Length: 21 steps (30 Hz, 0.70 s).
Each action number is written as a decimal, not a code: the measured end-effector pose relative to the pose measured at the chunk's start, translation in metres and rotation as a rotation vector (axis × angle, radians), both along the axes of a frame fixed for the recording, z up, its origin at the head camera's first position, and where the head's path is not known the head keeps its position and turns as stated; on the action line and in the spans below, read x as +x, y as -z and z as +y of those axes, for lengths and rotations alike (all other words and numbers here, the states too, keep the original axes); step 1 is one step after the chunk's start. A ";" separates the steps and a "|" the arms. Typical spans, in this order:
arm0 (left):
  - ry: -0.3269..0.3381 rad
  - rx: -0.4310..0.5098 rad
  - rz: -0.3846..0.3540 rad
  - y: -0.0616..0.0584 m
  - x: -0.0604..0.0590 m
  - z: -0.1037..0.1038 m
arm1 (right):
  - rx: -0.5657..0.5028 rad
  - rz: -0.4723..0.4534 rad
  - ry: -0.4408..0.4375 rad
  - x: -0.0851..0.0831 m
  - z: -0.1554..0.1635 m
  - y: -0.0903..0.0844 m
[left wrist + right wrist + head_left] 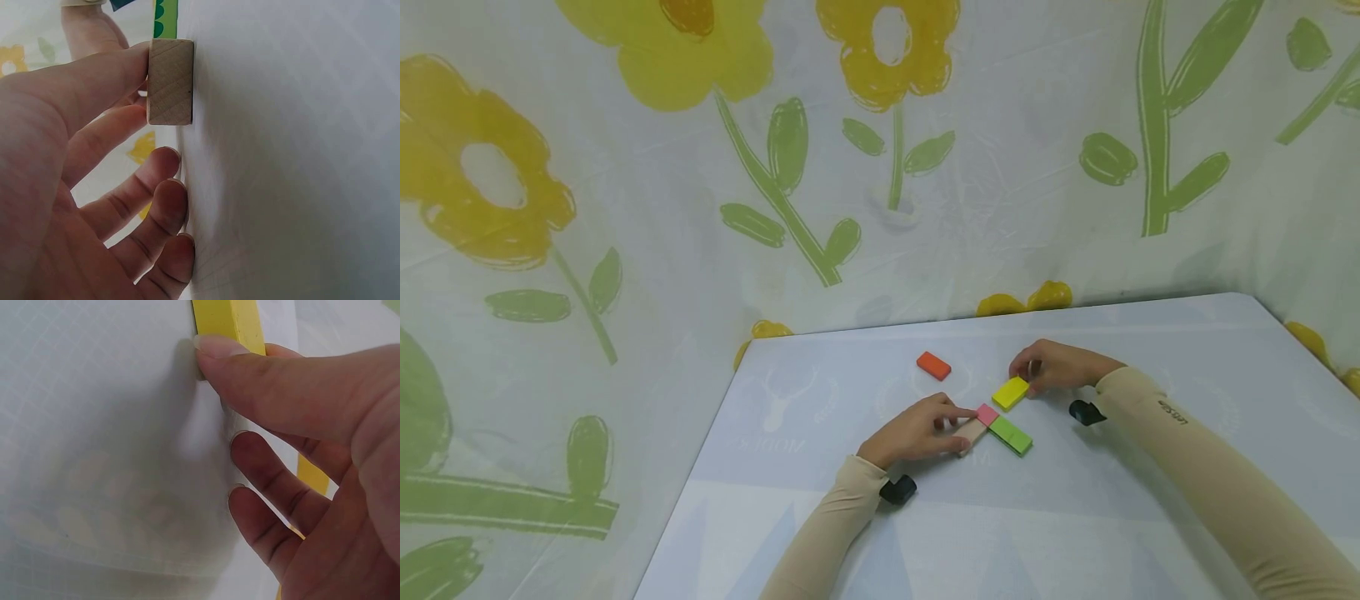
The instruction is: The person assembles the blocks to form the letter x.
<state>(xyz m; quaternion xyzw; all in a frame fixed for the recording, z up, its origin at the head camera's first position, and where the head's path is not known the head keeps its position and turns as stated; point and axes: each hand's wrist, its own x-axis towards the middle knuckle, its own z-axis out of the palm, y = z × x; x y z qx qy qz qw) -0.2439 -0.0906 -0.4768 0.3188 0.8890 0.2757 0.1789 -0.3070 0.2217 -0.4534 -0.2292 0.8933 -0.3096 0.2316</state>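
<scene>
In the head view my left hand (917, 429) lies over a bare-wood block (972, 432). Its index fingertip touches a small pink block (987, 414), while the thumb rests on the wooden block. From the left wrist, the end grain of that wooden block (170, 82) shows, with thumb and index fingertip at its upper face and the other fingers loosely bent. My right hand (1060, 365) pinches a yellow block (1011, 393) between thumb and fingers, near the pink one. A green block (1011, 436) extends from the pink block toward the lower right.
An orange-red block (934, 366) lies apart, farther back on the pale printed table (820, 417). Behind the table's back edge hangs a flower-patterned cloth (1000, 208). Black wrist cameras, such as the one (898, 490) at the left wrist, sit close above the tabletop.
</scene>
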 end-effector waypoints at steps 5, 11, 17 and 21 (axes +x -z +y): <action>0.002 0.000 0.007 0.000 0.000 0.000 | 0.000 0.006 -0.013 -0.001 -0.001 0.001; 0.002 -0.001 0.002 -0.001 0.000 0.000 | -0.007 0.008 -0.022 0.002 -0.001 -0.002; 0.001 -0.003 -0.002 -0.001 0.000 0.000 | -0.009 0.003 -0.021 0.003 -0.003 -0.003; 0.003 -0.004 0.000 -0.001 0.000 0.000 | -0.007 -0.006 -0.020 0.004 -0.004 -0.003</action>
